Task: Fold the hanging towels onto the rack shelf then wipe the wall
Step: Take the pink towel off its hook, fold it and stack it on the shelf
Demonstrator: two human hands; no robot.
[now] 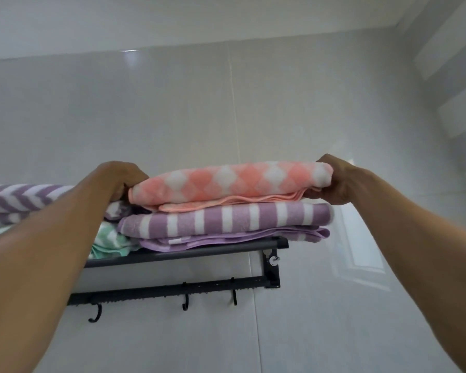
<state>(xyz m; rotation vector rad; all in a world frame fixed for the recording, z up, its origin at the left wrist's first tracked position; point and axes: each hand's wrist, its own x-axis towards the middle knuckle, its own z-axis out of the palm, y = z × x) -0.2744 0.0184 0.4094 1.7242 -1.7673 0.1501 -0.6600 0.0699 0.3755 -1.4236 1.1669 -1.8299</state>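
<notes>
On rack shelf (189, 254) — left hand (121, 179), right hand (336, 181) gripping pink towel (232, 184) ends

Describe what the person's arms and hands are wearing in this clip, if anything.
Nothing visible. Both forearms are bare right to the frame edge, with no sleeves. The left hand and right hand show no gloves, and no watch or bracelet appears on either wrist.
</notes>
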